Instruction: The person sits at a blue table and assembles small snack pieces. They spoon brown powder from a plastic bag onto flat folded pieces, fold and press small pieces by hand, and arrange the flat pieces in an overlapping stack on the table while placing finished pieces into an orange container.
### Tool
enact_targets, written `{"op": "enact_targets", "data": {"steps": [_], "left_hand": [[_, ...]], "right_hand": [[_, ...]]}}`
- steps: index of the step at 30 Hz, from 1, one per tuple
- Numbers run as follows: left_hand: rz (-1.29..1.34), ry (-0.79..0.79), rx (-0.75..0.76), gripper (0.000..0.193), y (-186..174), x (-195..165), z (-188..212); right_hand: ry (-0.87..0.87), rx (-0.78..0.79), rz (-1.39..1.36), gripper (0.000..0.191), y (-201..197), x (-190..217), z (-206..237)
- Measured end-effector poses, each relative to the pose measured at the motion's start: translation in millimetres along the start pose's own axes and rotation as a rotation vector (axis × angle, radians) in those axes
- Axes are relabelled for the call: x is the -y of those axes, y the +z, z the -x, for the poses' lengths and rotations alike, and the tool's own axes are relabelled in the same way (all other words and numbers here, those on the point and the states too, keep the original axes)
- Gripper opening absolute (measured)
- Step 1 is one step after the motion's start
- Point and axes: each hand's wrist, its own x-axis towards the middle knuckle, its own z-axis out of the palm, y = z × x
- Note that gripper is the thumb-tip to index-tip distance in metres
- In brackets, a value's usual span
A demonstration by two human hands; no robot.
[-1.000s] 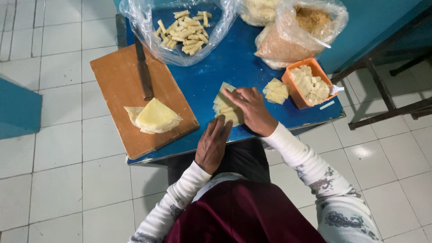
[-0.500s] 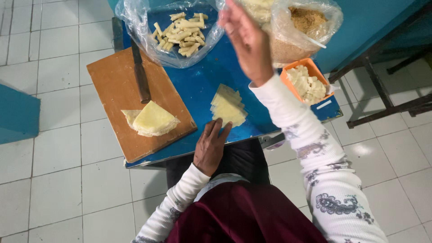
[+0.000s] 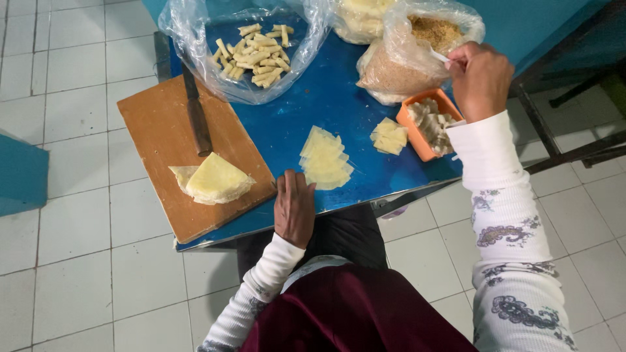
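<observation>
**Inspector:** State the position of your right hand.

**Me:** My right hand (image 3: 481, 78) is raised over the clear bag of brown crumbs (image 3: 404, 55), fingers pinched shut on a small white handle (image 3: 441, 57) that pokes out of the bag's mouth. Just below it stands the orange tub (image 3: 417, 127) of pale pieces.

**Inspector:** And the left?

**Me:** My left hand (image 3: 295, 207) lies flat and empty on the near edge of the blue table (image 3: 339, 98), fingers together, tips just beside the fanned stack of yellow wrappers (image 3: 325, 160).

**Inspector:** Other items?

**Me:** A smaller wrapper pile (image 3: 389, 136) lies next to the tub. The wooden board (image 3: 156, 130) carries a knife (image 3: 195, 114) and folded yellow sheets (image 3: 215, 179). The rolled pieces (image 3: 255, 49) sit in an open plastic bag (image 3: 189, 32) at the far side.
</observation>
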Motion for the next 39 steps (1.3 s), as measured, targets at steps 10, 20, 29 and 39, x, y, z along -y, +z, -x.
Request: {"op": "enact_targets", "data": {"steps": [10,20,29,39], "left_hand": [[-0.062,0.021,0.003,0.015,3,-4,-2],[-0.120,0.062,-0.058,0.015,-3,-9,-6],[0.009,0.003,-0.055,0.011,-4,-11,-10],[0.194,-0.033,-0.044,0.029,-4,-10,-11]], "right_hand": [[-0.190,-0.184,0.327,0.011,-5,20,-10],[-0.060,-0.113,-0.031,0.008,-10,18,-3],[0.211,-0.096,-0.435,0.011,-20,4,-4],[0.182,-0.134,-0.441,0.012,-18,3,1]]}}
